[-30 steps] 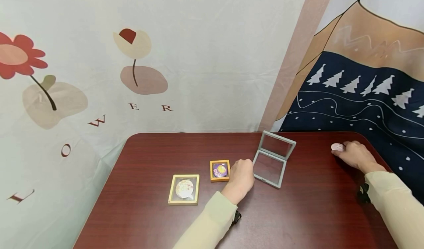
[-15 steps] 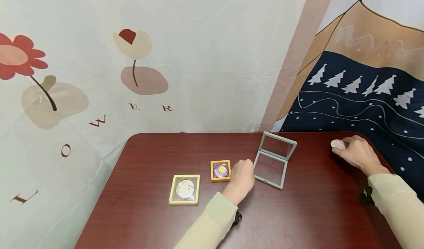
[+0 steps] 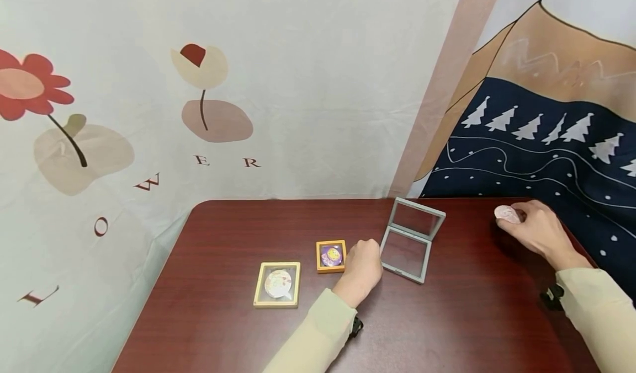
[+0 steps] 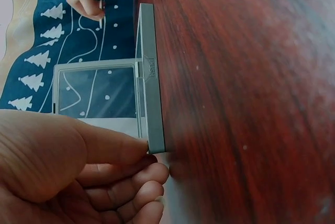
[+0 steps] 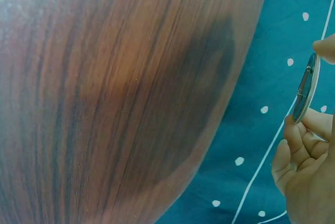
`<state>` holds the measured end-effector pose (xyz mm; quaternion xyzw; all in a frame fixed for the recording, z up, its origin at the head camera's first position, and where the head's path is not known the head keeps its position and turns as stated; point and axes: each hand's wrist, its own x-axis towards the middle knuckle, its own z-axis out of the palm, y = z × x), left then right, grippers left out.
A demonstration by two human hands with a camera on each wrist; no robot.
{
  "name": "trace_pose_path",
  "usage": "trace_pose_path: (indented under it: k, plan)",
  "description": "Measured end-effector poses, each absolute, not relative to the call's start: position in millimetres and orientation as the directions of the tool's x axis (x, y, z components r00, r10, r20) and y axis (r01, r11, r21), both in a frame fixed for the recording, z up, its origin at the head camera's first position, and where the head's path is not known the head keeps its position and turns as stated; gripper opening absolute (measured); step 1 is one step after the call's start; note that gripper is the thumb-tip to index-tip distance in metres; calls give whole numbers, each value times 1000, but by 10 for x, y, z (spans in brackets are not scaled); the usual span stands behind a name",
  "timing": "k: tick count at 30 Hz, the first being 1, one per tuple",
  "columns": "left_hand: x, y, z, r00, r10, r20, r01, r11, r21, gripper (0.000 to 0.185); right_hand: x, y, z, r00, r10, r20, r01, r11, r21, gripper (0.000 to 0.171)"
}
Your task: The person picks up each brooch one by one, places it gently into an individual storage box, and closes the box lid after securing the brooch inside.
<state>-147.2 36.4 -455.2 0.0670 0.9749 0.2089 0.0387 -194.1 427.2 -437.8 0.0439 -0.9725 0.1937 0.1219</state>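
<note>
At the table's far right corner, my right hand (image 3: 539, 227) pinches a round pin badge (image 3: 507, 214) by its edges, raised above the tabletop. Its back, with a metal pin, shows in the right wrist view, where thumb and fingertips grip the badge (image 5: 307, 88) on edge. My left hand (image 3: 364, 268) is at the near left corner of a grey hinged display frame (image 3: 403, 252), whose lid stands up. In the left wrist view, the thumb and curled index finger of the left hand (image 4: 99, 166) pinch the corner of the grey display frame (image 4: 152, 88).
Left of my left hand lies a small orange frame (image 3: 317, 257) with a purple badge inside. A larger yellow frame (image 3: 258, 286) with a pale badge lies further left. Behind the dark red table (image 3: 397, 329) hangs a printed cloth (image 3: 323, 86).
My right hand has lifted the badge from the tabletop and tilted it up a little. The left hand and the frames stay in place.
</note>
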Motion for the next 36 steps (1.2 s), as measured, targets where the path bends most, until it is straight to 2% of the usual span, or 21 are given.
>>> trace_pose_path:
  k: [15, 25, 36]
  plan:
    - [-1457, 386, -4567, -987, 136, -80, 90, 902, 422, 20, -1769, 4044, -4281, -940, -30, 340, -173, 900, -400, 51]
    - [-1405, 386, -4580, -987, 132, -95, 71, 877, 475, 30, -1649, 3886, -4233, -936, -6, 351, -161, 895, -416, 52]
    - [-1355, 394, -4578, -985, 138, -105, 68, 868, 492, 32, -1549, 3682, -4214, -901, -41, 433, -247, 867, -432, 48]
